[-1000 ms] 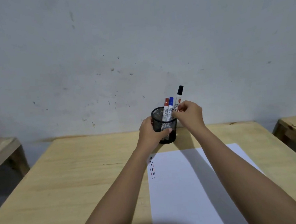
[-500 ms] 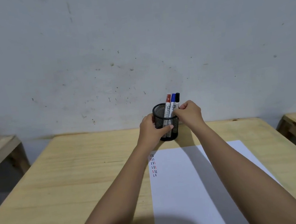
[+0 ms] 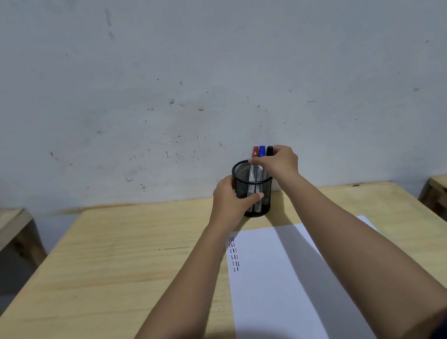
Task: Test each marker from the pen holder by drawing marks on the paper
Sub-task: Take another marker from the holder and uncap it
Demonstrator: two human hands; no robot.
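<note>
- The wooden table (image 3: 149,260) carried the white paper (image 3: 284,287) on the right of its near part, with the black mesh pen holder (image 3: 254,193) standing just beyond the sheet's far edge, close to the wall.
- A second before, the right hand held the black marker (image 3: 269,150) raised well clear of the other two; it had since gone down, so that its cap stood level beside the blue marker (image 3: 262,151) and the red marker (image 3: 255,151). I judged this to mean one test round was finished and the next marker was about to be chosen.
- The left hand (image 3: 231,199) was wrapped around the holder's left side, thumb across its front, steadying it.
- The right hand (image 3: 278,162) sat over the holder's rim with fingers curled down at the marker barrels; whether it pinched one or merely touched them, I could not tell.
- The short dashes (image 3: 234,253) in black, red and what looked like blue ran in columns near the paper's upper-left corner.
- The marker bodies were half veiled by mesh and hand, their labels unreadable; the paper's near edge was cut off by the frame.
</note>
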